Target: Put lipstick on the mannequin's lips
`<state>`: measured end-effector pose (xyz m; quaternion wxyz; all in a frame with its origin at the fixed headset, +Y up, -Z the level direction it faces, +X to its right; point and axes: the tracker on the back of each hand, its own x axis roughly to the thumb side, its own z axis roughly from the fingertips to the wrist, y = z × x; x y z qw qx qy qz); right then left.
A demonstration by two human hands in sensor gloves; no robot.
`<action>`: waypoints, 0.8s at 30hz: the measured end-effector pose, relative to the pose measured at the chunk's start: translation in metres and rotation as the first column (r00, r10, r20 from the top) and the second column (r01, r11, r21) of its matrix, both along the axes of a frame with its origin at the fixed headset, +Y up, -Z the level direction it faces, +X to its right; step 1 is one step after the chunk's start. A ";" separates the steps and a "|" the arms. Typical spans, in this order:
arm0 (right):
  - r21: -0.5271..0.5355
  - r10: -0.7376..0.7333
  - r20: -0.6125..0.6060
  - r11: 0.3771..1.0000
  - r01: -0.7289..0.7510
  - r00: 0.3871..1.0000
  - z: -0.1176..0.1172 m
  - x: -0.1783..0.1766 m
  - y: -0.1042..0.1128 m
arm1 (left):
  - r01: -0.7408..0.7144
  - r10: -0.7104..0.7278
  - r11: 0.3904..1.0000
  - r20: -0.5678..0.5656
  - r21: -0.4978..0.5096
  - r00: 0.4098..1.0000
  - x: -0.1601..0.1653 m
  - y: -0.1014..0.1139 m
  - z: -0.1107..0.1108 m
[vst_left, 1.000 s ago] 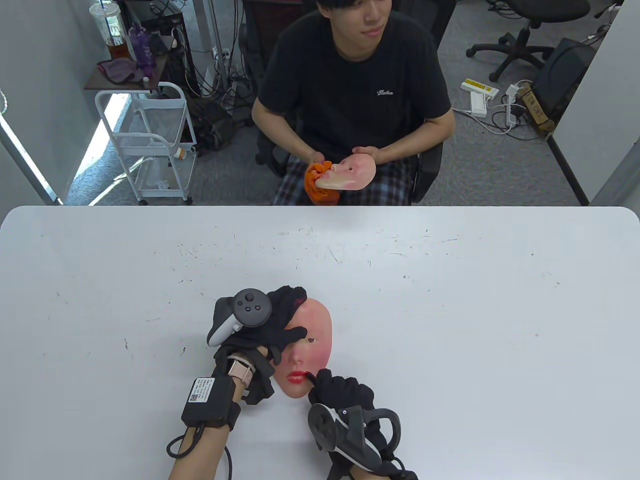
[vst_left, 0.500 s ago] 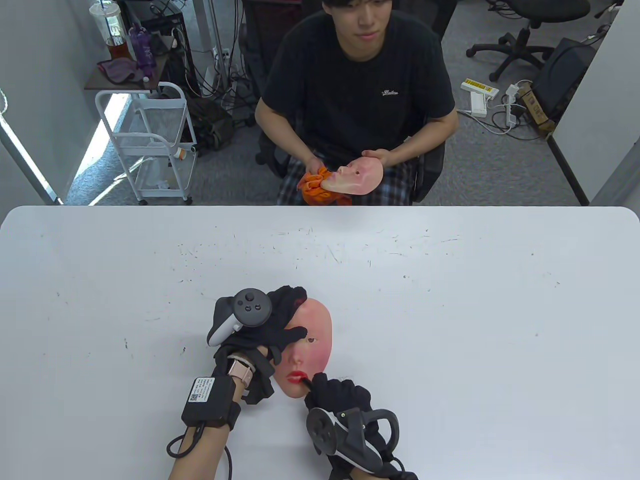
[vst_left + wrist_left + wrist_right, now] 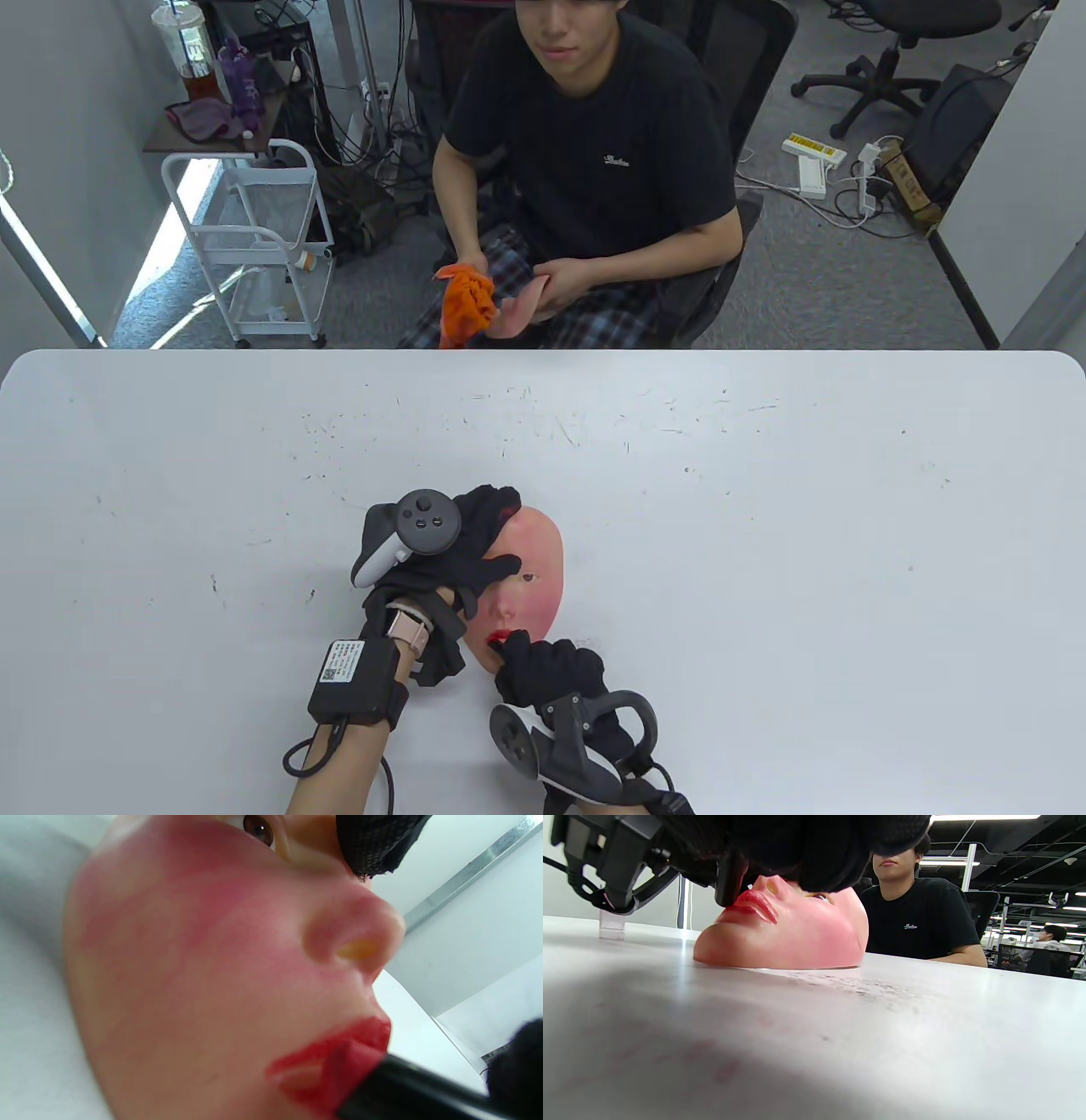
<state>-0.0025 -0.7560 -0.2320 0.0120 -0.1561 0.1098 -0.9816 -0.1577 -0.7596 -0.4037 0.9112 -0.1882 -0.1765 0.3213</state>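
A pink mannequin face [image 3: 534,564] lies face up on the white table [image 3: 764,526], its lips [image 3: 339,1052] painted red. My left hand [image 3: 475,552] grips the face from its left side, thumb across the eye and brow. My right hand [image 3: 543,671] holds a black lipstick tube [image 3: 407,1090] whose red tip presses on the lips. In the right wrist view the lipstick tube [image 3: 727,878] stands down onto the mouth of the mannequin face [image 3: 789,929]. The right hand covers the chin in the table view.
A person in a black shirt [image 3: 594,153] sits across the table, holding an orange cloth [image 3: 467,301] and a second face [image 3: 522,310] on the lap. A white cart [image 3: 254,246] stands at the back left.
My right hand has slid left along the lips with the lipstick. The left hand and the face have stayed put. The person opposite has leaned left and lowered the cloth and second face.
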 end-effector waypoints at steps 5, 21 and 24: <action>-0.025 -0.032 0.023 0.999 0.032 0.999 0.000 0.010 0.004 | 0.003 -0.003 1.000 0.000 0.001 1.000 0.000 0.000 0.000; -0.012 -0.012 0.032 1.000 0.012 0.999 0.002 0.009 0.005 | 0.000 0.000 1.000 0.001 0.001 1.000 0.000 -0.001 0.000; 0.003 0.002 0.047 1.000 -0.002 0.999 0.003 0.012 0.005 | 0.000 0.000 1.000 -0.001 0.001 1.000 0.000 0.000 0.000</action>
